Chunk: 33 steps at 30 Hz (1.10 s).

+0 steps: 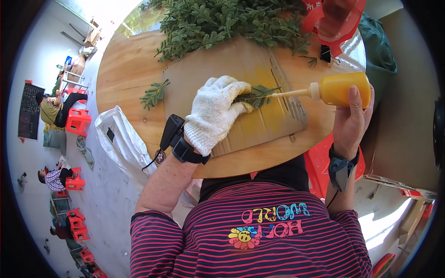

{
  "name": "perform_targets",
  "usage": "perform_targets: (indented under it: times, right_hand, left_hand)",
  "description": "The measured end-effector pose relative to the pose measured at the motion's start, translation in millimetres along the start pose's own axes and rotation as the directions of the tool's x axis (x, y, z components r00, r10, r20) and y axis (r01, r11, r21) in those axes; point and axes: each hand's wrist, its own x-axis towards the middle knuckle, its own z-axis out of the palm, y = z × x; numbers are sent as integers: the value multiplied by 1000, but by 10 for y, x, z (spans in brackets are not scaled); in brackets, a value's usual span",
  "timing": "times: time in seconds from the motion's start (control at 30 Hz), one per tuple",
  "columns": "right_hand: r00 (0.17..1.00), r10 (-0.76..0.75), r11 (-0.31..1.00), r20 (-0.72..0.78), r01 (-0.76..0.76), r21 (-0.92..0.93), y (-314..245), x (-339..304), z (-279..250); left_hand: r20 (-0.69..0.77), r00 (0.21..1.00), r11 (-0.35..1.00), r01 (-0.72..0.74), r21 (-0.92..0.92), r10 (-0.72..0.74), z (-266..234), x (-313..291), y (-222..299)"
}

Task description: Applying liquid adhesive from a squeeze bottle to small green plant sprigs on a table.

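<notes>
One sprig (pixel 256 96) — seemingly between fingers (pixel 238 87)

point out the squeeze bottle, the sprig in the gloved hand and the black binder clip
Squeeze bottle (pixel 337 88): head view, on its yellow body.
Sprig (pixel 259 92): head view, on its exposed green leaves.
Black binder clip (pixel 325 53): head view, on its black body.

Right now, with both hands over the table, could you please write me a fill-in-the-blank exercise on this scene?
1. The left hand wears a ____ glove.
2. The right hand holds a ____ squeeze bottle.
3. The nozzle points toward the picture's ____ side, at the green sprig.
4. The greenery pile lies nearest the picture's ____ edge.

Missing words: white; yellow; left; top.
</notes>
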Motion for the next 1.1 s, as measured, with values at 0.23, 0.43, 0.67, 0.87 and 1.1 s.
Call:
perform_targets:
  times: [0.23, 0.43, 0.67, 0.87, 1.1]
  right_hand:
    - [1000, -16, 1000, -19, 15, -19, -45, 43, -134]
    - [998, -12, 1000, -62, 12, -2, -12, 75, -198]
    - [993, 90, 981, -78, -75, 179, -17, 74, -287]
    - [982, 108, 981, -154, -81, 177, -51, 30, -321]
    - [990, 79, 986, -118, -60, 154, -17, 3, -305]
  left_hand:
    - [-13, 1000, 1000, -18, -8, 18, 26, 5, -2]
    - [19, 1000, 1000, 14, -16, -14, -19, 30, 3]
    - [54, 998, 999, 33, -25, -32, -26, 26, 12]
    - [45, 997, 998, -67, 6, 67, -8, 68, -45]
    - [47, 995, 996, -86, 33, 85, 9, 51, -67]
